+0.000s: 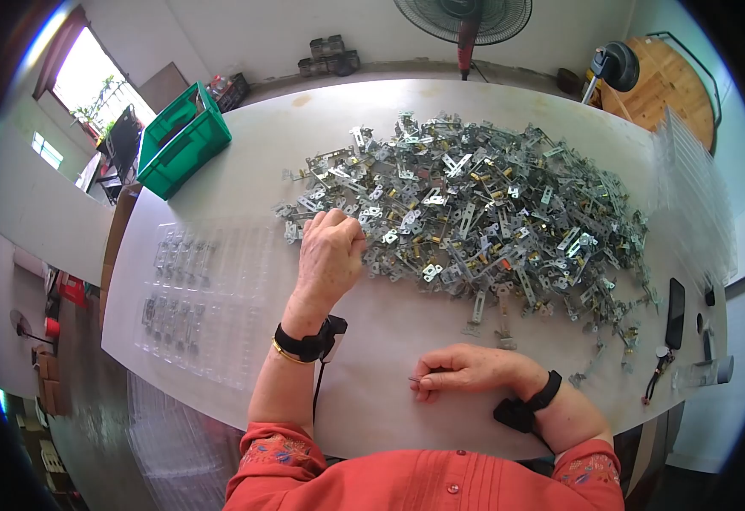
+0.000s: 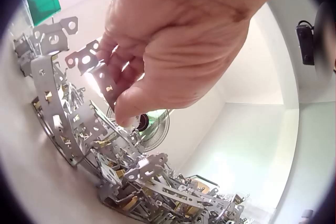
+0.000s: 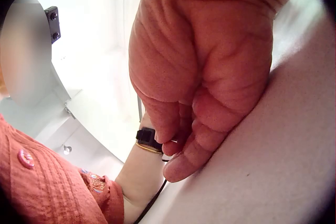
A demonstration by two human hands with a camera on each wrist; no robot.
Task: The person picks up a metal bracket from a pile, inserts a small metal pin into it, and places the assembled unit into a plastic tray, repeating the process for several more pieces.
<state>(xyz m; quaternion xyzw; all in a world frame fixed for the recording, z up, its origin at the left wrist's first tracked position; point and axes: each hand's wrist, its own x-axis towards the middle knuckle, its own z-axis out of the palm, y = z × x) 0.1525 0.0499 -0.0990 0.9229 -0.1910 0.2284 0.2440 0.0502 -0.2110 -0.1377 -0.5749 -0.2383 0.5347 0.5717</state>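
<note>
My left hand (image 1: 331, 255) is at the left edge of a large heap of metal parts (image 1: 474, 204). In the left wrist view its thumb and fingers (image 2: 128, 106) pinch a flat metal piece with holes (image 2: 107, 85), above other parts. My right hand (image 1: 474, 372) rests low over the table in front of the heap, fingertips together. A small thin metal item (image 1: 415, 379) shows at its fingertips, pinched there; the right wrist view (image 3: 202, 77) mostly hides it behind the hand.
Clear plastic trays (image 1: 210, 298) lie at the left, some compartments holding parts. A green crate (image 1: 185, 140) stands at the back left. Stacked clear trays (image 1: 696, 187), a phone (image 1: 675, 313) and a clear container (image 1: 703, 373) are at the right.
</note>
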